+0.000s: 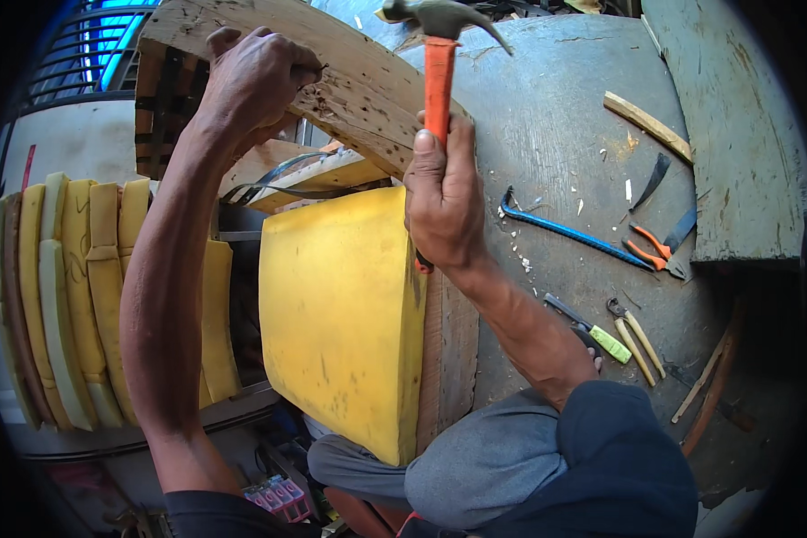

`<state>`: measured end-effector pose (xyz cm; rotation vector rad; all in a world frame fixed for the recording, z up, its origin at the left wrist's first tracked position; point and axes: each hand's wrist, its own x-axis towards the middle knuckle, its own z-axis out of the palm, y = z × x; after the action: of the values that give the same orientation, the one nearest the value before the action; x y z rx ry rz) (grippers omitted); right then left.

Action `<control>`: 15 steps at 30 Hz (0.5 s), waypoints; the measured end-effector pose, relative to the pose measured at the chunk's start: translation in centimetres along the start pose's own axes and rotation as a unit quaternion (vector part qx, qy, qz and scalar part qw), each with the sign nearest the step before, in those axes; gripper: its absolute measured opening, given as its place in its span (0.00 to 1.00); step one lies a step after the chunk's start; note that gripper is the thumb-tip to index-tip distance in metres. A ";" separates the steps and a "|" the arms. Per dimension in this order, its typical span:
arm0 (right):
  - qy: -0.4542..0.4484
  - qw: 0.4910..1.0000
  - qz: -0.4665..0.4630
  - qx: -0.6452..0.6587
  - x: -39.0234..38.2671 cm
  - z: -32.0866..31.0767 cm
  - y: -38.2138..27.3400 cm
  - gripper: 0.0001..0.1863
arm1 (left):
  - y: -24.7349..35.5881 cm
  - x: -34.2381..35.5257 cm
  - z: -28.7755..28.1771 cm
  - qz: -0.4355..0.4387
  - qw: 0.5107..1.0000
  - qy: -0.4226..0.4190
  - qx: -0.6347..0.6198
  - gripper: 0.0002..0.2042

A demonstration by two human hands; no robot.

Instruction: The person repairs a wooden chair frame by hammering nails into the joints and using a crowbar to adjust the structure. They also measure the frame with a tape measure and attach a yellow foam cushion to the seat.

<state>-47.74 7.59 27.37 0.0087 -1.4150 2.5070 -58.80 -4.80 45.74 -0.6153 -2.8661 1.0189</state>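
Note:
In my right hand (446, 193) is a claw hammer (438, 85), gripped by its orange handle with the steel head raised at the top of the view. My left hand (255, 76) rests on a pale wooden frame (359, 85) dotted with small holes. Its fingers are pinched together near a tiny dark bit, too small to name. Between my forearms a yellow foam cushion (336, 314) lies against the frame's lower part. Dark straps (287, 179) run through the gap behind the cushion.
On the grey work surface (556, 81) to the right lie a blue pry bar (574, 235), orange-handled pliers (652, 244), pincers (637, 341), a green-handled tool (610, 342) and a wood strip (648, 125). Yellow foam pieces (81, 296) stand stacked at left. A greenish board (735, 134) borders the right.

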 end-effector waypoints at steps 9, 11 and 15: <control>-0.126 0.986 0.077 -0.071 1.1 -1.1 0.5 0.12 | 0.3 -0.3 -0.2 -0.012 1.000 -0.005 0.013 0.07; -0.123 0.987 0.070 -0.074 1.3 -1.2 0.5 0.12 | -0.1 -0.1 0.1 0.011 1.000 0.022 0.009 0.07; -0.139 0.983 0.074 -0.099 1.1 -1.3 -0.3 0.12 | 0.2 -0.2 0.0 -0.013 1.000 -0.011 0.015 0.07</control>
<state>-48.53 9.02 27.10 0.2331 -1.8325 2.5472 -58.53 -4.72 45.61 -0.5658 -2.8632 1.0695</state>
